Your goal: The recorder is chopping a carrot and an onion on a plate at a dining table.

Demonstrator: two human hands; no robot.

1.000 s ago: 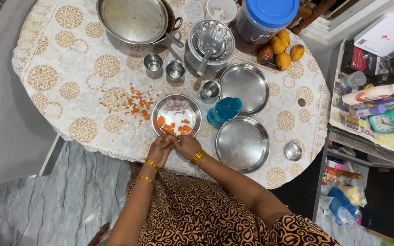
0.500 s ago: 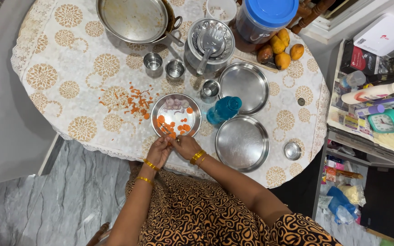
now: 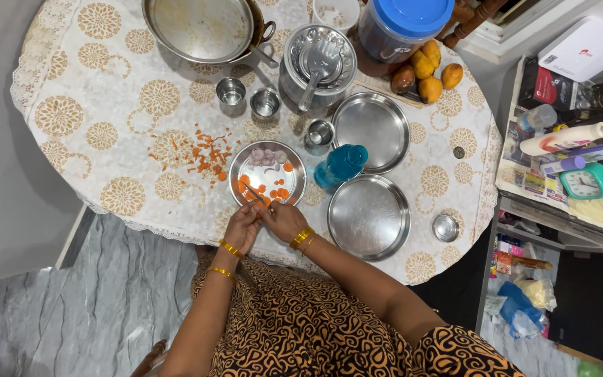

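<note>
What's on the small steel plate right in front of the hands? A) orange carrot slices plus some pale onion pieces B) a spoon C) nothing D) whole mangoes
A: the small steel plate holds orange slices near the hands and pale pieces at its far edge.

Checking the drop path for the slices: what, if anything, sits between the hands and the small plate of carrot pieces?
Nothing visible. Both hands, left and right, meet at the near rim of the plate, with only bare rim and carrot pieces beyond them.

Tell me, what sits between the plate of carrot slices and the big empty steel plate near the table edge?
A blue bottle lies between the carrot plate and the empty plate, seen in the head view.
</note>
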